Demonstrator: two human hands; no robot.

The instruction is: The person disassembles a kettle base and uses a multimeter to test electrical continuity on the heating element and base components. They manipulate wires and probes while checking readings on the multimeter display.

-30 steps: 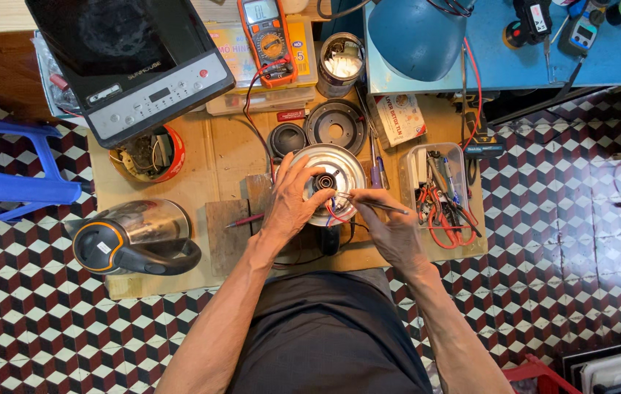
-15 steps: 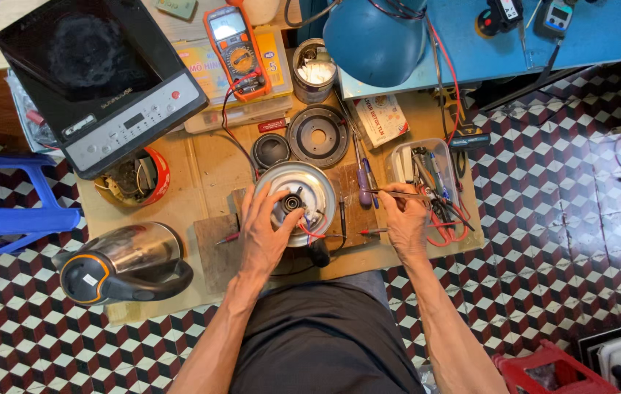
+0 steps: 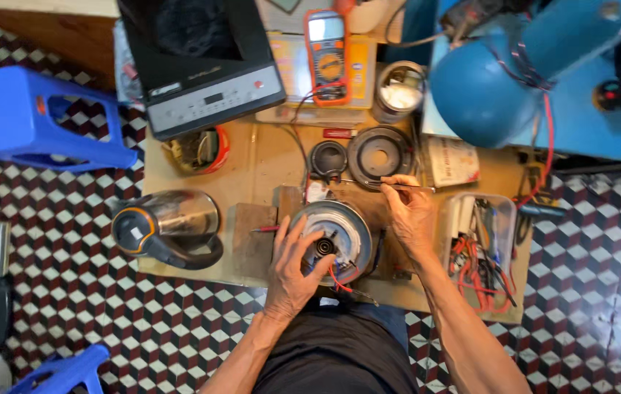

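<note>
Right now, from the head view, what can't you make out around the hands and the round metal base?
- Round metal base: its near-left part is covered by the left hand.
- Thin tool in the right hand: tip too small to tell its kind.
- Clear tray: contents a tangle of wires and tools, not separable.
- Blue lamp shade hides the bench behind it.
- Black cooktop: cut off by the top edge.
</note>
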